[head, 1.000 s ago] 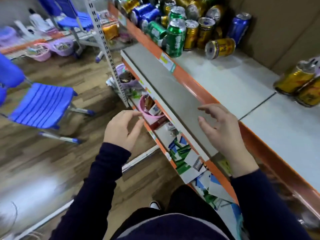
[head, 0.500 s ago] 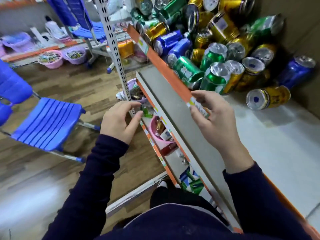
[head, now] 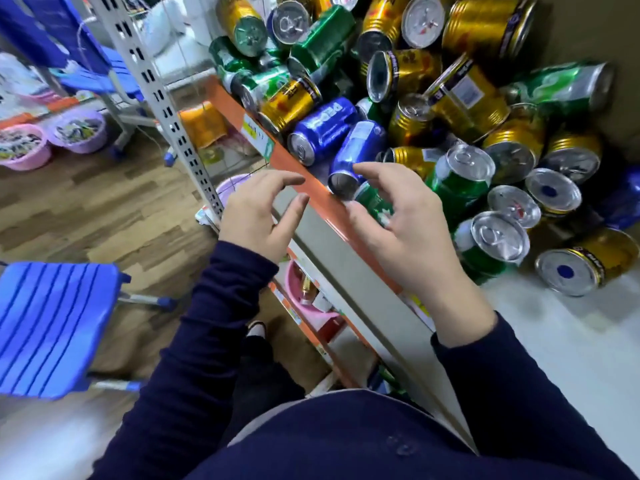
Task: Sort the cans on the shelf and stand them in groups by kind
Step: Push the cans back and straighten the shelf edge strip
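At far left we see a blue chair [head: 52, 323] on a wood floor, then the shelf's grey upright post [head: 166, 109]. Our left hand [head: 256, 216] hovers just off the orange front edge [head: 325, 202] of the shelf [head: 571, 358], fingers loosely curled, thumb and forefinger apart, holding nothing. Our right hand [head: 398, 223] is over that edge, fingers spread and bent, also holding nothing. A green can [head: 372, 202] lies under its fingertips; we cannot tell whether they touch it. Just beyond the right forefinger a blue can [head: 356, 154] lies on its side, its near end at the orange edge between our hands, its long axis running away from us and to the right. The right hand is nearer, so we judge it likelier to take that can. Further right, a heap of cans [head: 460, 98] in gold, green and blue lies unsorted, beside bare shelf.
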`<state>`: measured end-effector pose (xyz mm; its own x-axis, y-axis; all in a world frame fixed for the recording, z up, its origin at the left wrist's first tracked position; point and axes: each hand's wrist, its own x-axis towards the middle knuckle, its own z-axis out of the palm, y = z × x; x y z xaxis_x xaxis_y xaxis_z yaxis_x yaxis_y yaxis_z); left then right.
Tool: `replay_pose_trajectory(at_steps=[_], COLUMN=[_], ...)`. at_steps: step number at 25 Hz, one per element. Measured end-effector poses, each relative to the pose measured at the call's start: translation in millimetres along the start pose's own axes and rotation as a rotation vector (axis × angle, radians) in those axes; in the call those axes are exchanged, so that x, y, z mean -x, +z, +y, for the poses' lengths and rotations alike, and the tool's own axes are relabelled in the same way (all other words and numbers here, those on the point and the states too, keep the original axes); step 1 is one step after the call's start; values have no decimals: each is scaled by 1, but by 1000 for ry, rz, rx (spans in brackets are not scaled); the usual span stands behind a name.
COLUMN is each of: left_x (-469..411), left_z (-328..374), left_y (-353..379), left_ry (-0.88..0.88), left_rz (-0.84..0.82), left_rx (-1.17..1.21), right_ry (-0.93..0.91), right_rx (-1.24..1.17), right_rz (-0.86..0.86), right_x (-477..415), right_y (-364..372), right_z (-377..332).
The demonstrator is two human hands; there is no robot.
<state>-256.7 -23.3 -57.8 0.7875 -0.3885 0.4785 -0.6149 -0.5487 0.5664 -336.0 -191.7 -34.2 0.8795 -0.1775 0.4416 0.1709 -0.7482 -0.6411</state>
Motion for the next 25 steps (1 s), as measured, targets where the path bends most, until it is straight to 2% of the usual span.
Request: replay_pose_trajectory(at_steps=[4,10,15,21,25], left_x=[-64,-155,-185,-197,-203], left_z=[-46,-97,-108,-110,-106], left_y=[7,7,15,27,34], left_ry=[93,338,454,562,586], left_rz=[-104,-291,-345,-445,-440], left_rx=[81,166,205,211,128], right_ry=[155,674,930,969,945], right_rx=[118,428,718,587,369], right_rz=[71,156,-18,76,278], right_x=[-46,-96,-114,-111,-109], right_y=[27,58,84,86,81], right_z=[7,3,-6,-4,-6])
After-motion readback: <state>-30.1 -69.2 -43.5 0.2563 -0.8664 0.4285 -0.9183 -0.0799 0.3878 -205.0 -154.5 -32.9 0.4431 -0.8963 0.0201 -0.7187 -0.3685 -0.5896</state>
